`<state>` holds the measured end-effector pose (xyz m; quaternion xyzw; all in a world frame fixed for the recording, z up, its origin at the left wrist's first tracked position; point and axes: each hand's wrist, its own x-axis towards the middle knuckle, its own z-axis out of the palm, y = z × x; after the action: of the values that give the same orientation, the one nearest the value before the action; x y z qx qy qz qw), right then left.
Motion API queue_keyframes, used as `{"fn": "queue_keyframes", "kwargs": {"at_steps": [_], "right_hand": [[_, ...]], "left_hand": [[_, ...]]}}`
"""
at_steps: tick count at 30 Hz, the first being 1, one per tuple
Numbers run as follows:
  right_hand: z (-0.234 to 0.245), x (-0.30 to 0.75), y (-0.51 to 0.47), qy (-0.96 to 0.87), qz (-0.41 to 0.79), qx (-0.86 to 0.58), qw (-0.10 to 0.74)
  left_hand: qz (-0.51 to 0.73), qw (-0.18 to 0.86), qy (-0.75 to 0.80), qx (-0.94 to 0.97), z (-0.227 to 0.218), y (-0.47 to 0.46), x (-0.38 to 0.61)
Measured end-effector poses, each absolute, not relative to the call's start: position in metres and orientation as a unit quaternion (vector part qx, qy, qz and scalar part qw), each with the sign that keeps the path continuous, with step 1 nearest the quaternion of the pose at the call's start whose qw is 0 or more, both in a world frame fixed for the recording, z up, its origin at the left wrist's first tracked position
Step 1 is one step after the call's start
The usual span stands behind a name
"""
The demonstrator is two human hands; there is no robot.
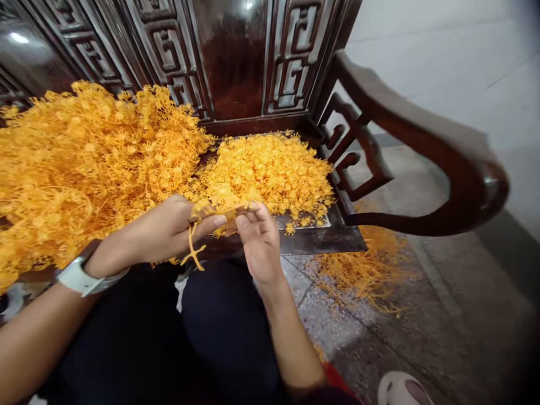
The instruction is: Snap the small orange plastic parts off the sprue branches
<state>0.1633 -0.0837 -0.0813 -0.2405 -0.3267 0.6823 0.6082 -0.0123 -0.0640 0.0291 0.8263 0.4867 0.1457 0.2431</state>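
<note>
A thin orange-yellow plastic flower stem (193, 247) is pinched in my left hand (175, 228), its forked end hanging below the fingers. My right hand (261, 242) closes its thumb and fingers on the other end of the same piece, close beside the left fingertips. Blur hides exactly where the right fingers grip. Just beyond the hands lies a pile of loose small yellow flower heads (270, 169) on the wooden bench seat. To the left spreads a larger heap of tangled yellow flower sprays (93, 152), partly behind my left forearm.
The dark carved wooden bench (232, 62) has a backrest behind the piles and a curved armrest (422, 146) on the right. On the tiled floor beside it lies a heap of bare orange stems (367, 270). A pale slipper (403, 388) shows at the bottom right.
</note>
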Motion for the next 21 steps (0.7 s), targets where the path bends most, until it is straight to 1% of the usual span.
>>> {"fn": "queue_keyframes", "kwargs": {"at_steps": [3, 6, 10, 13, 15, 17, 21], "right_hand": [[-0.083, 0.153, -0.088, -0.298, 0.709, -0.243, 0.591], [-0.079, 0.149, -0.091, -0.264, 0.738, -0.207, 0.586], [-0.076, 0.146, -0.093, -0.268, 0.824, -0.048, 0.496], [-0.077, 0.141, -0.097, -0.256, 0.852, -0.029, 0.456], [-0.077, 0.136, -0.101, -0.252, 0.849, -0.047, 0.462], [-0.078, 0.131, -0.105, -0.251, 0.836, -0.055, 0.486], [-0.078, 0.119, -0.11, -0.251, 0.815, -0.014, 0.522]], "left_hand": [[0.102, 0.202, 0.475, 0.85, 0.034, -0.067, -0.006], [0.163, 0.178, 0.443, 0.864, 0.047, -0.072, -0.005], [0.214, 0.121, 0.417, 0.875, 0.059, -0.085, -0.013], [0.22, 0.06, 0.415, 0.881, 0.057, -0.093, -0.019], [0.229, 0.015, 0.409, 0.883, 0.053, -0.095, -0.022], [0.238, -0.008, 0.404, 0.883, 0.049, -0.096, -0.024], [0.236, 0.002, 0.412, 0.88, 0.051, -0.099, -0.029]]}}
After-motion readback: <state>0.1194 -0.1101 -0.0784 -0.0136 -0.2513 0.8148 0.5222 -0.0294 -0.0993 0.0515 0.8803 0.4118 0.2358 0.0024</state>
